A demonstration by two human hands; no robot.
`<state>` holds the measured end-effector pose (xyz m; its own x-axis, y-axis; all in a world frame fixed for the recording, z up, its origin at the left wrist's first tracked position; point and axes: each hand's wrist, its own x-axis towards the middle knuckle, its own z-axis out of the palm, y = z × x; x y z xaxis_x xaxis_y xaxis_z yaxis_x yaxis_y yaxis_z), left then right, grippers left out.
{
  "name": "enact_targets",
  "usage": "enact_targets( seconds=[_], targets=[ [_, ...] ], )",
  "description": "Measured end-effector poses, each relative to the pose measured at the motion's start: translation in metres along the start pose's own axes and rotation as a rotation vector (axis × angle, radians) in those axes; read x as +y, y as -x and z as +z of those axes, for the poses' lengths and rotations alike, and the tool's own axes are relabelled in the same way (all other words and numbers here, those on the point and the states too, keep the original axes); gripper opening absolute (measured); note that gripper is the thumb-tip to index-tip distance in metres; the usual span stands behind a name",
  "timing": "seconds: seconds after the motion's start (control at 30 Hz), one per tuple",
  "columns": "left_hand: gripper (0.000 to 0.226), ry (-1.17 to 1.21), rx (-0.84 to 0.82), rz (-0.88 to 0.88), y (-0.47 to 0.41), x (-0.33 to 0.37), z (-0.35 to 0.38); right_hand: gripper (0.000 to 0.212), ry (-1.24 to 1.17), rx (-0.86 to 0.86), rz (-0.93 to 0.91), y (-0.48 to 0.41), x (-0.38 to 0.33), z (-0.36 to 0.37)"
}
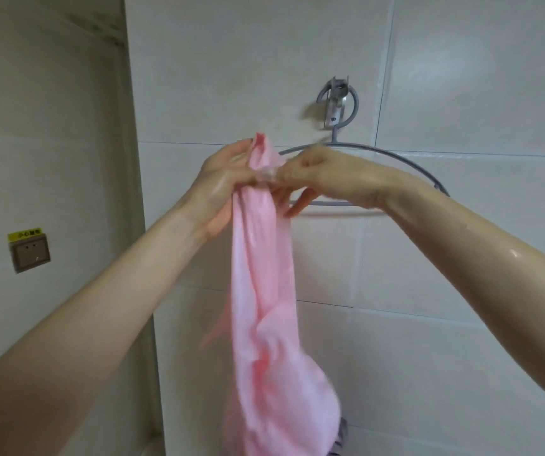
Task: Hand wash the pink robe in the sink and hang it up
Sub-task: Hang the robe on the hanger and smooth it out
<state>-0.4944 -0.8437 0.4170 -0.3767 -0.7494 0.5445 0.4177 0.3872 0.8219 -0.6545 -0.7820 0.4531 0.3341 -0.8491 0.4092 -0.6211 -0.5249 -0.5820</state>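
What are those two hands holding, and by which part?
The pink robe. The left hand and the right hand both pinch its bunched top end, in front of the grey hanger. The rest hangs loose below.

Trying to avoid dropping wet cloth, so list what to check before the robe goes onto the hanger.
1. Left hand grips the pink robe at its top: ok.
2. Right hand pinches it too: ok.
3. Grey hanger hangs from the wall hook: ok.
4. Robe spread to fit the hanger: not ok, bunched in one rope.
5. Robe wrung out: cannot tell.
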Motion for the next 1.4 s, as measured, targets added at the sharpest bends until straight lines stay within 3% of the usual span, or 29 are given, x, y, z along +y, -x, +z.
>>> enact_targets(
  seconds=[0.07,0.1,0.13,0.2,0.27,0.33,0.4,0.43,0.5,0.6,0.67,0.73,0.83,0.87,0.9,0.93,1.0,1.07,1.13,1.17,1.2,1.23,1.3,1.33,1.4],
  targets=[
    [0.062,0.034,0.079,0.031,-0.001,0.001,-0.020,0.027,-0.112,0.299,-0.019,-0.010,0.007,-0.013],
    [0.057,0.025,0.057,0.030,-0.001,0.005,-0.024,0.025,-0.181,0.376,-0.059,-0.014,0.010,-0.017],
    [0.047,0.012,0.014,0.015,-0.004,0.011,-0.025,0.037,-0.246,0.315,-0.119,-0.018,0.012,-0.015],
    [0.032,0.004,-0.040,-0.001,-0.010,0.024,-0.020,0.066,-0.339,-0.015,-0.134,-0.027,0.018,0.003],
    [0.033,-0.086,0.021,0.050,-0.016,0.036,-0.013,0.061,-0.310,-0.112,-0.014,-0.037,0.021,0.018],
    [0.032,-0.404,0.107,0.172,-0.021,0.045,-0.016,0.043,-0.328,0.124,0.020,-0.047,0.019,0.014],
    [0.035,-0.935,0.082,0.283,-0.017,0.045,-0.023,0.026,-0.465,0.357,-0.017,-0.054,0.014,-0.002],
    [0.042,-1.154,0.056,0.258,-0.013,0.039,-0.028,0.020,-0.567,0.425,-0.027,-0.054,0.009,-0.012],
    [0.052,-1.366,-0.034,0.048,0.004,0.008,-0.037,0.031,-0.782,0.552,-0.053,-0.055,0.002,-0.031],
    [0.032,-1.476,-0.155,-0.427,0.040,-0.051,-0.064,0.037,-0.986,0.728,-0.119,-0.059,0.002,-0.055],
    [0.028,-1.620,-0.082,-0.493,0.051,-0.060,-0.090,0.025,-0.956,0.753,-0.106,-0.056,0.005,-0.059],
    [0.027,-1.420,0.080,-0.350,0.039,-0.044,-0.105,0.017,-0.673,0.585,-0.064,-0.041,0.009,-0.052],
    [0.004,-0.769,0.309,-0.052,0.009,0.007,-0.073,0.074,-0.196,-0.004,0.087,-0.026,0.011,-0.005],
    [0.008,-0.653,0.306,0.050,0.000,0.024,-0.055,0.081,-0.102,-0.096,0.127,-0.024,0.010,0.017],
    [0.020,-0.604,0.245,0.133,-0.005,0.039,-0.037,0.073,-0.062,-0.119,0.130,-0.025,0.012,0.037],
    [0.034,-0.620,0.138,0.193,-0.005,0.047,-0.022,0.052,-0.084,-0.060,0.097,-0.029,0.013,0.051],
    [0.073,-0.751,-0.049,0.244,0.008,0.039,-0.019,0.017,-0.229,0.195,0.045,-0.035,0.013,0.054],
    [0.115,-0.735,-0.110,0.160,0.032,0.000,-0.045,0.016,-0.468,0.334,0.017,-0.041,0.016,0.033],
    [0.132,-0.644,-0.201,-0.076,0.069,-0.050,-0.065,0.021,-0.709,0.303,-0.109,-0.045,0.013,0.007],
    [0.118,-0.631,-0.268,-0.189,0.083,-0.070,-0.069,0.017,-0.820,0.318,-0.163,-0.048,0.011,-0.003],
    [0.086,-0.649,-0.316,-0.264,0.093,-0.087,-0.071,0.007,-0.938,0.338,-0.178,-0.050,0.010,-0.015],
    [0.052,-0.677,-0.321,-0.269,0.095,-0.097,-0.073,0.013,-1.056,0.365,-0.174,-0.052,0.008,-0.024],
    [0.007,-0.755,-0.089,-0.152,0.083,-0.094,-0.081,0.051,-1.065,0.331,-0.153,-0.050,0.017,-0.046],
    [0.011,-0.704,0.070,-0.106,0.073,-0.085,-0.086,0.064,-0.966,0.308,-0.141,-0.046,0.024,-0.054],
    [0.021,-0.479,0.273,-0.072,0.055,-0.059,-0.089,0.058,-0.583,0.153,-0.073,-0.030,0.026,-0.059]
  ],
)
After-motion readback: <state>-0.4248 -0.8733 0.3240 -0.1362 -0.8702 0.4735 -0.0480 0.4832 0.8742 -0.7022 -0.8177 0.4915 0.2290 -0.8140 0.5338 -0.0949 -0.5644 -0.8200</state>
